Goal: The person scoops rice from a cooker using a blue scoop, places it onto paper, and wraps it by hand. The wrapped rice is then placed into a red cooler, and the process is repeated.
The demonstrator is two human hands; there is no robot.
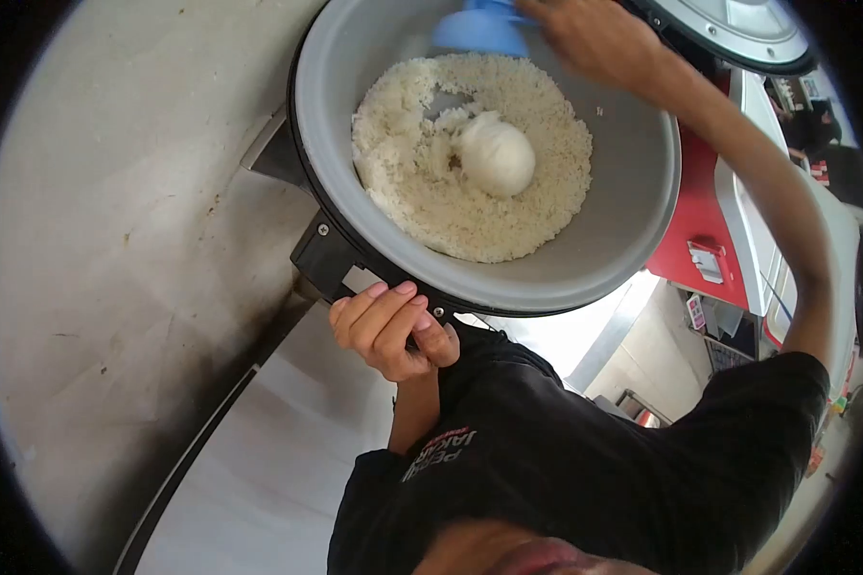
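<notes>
A large rice cooker (309,125) with a grey inner pot (633,192) fills the upper middle. Cooked white rice (422,206) lies spread over its bottom. A smooth, rounded white lump (499,158), like packed rice, sits near the middle of it. My right hand (599,38) is closed at the far side of the pot around a blue plastic scoop (479,31). The scoop is blurred and partly cut off by the top edge. My left hand (393,331) has its fingers curled over the black side handle (326,254) of the cooker.
The cooker's open lid (738,34) stands at the upper right. A red-fronted counter (690,230) with a white top is just beyond my right arm. A white panel (259,441) lies at lower left, beside the grey floor (134,192). Another person (810,125) is at the far right.
</notes>
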